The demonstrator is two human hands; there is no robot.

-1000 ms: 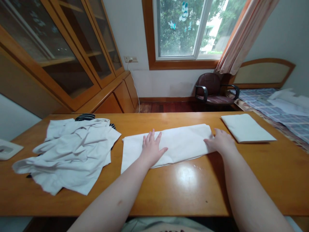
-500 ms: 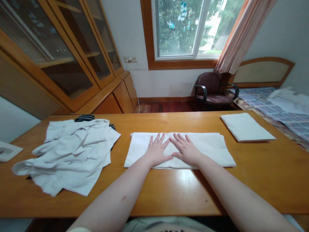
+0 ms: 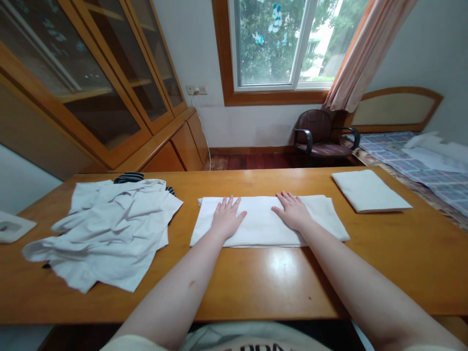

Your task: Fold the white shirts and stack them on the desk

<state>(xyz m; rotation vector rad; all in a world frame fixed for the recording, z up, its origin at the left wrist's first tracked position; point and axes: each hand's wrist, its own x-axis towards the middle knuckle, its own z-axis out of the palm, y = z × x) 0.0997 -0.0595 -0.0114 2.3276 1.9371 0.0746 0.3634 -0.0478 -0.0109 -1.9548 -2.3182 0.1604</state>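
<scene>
A white cloth (image 3: 261, 225) folded into a long strip lies flat across the middle of the wooden table (image 3: 278, 278). My left hand (image 3: 226, 217) rests palm down on the strip's left part, fingers spread. Flat on the right part lies my right hand (image 3: 292, 210), fingers stretched out too. Neither hand grips anything. The two hands are a hand's width or more apart.
A rumpled pile of white garments (image 3: 109, 229) with a dark striped piece lies at the table's left. A neatly folded white cloth (image 3: 369, 191) sits at the far right. A white object (image 3: 10, 225) pokes in at the left edge. Behind stand a chair (image 3: 321, 136), bed and glass-door cabinet.
The strip has been straightened parallel to the table edge. My hands met at its middle half a second ago and have since slid apart, left going left, right going right.
</scene>
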